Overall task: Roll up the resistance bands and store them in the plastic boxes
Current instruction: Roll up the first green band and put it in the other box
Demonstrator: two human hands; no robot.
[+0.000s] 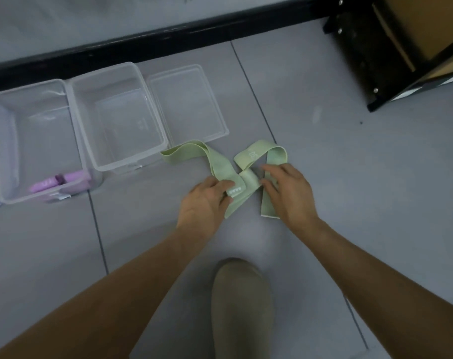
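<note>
A pale green resistance band point(220, 164) lies twisted and looped on the grey floor in the middle of the view. My left hand point(204, 203) pinches its stitched end between thumb and fingers. My right hand point(287, 193) grips the band's right-hand strip, with the fingers curled on it. Two clear plastic boxes stand at the left: the nearer one point(158, 146) holds nothing, and the far-left one point(2, 198) holds a rolled purple band point(59, 181) at its front.
A clear lid point(220, 130) lies flat just right of the boxes, touching the band's left loop. A black skirting point(168, 37) runs along the wall behind. A dark metal rack foot point(362, 60) stands at top right. My shoe point(242, 307) is at the bottom centre.
</note>
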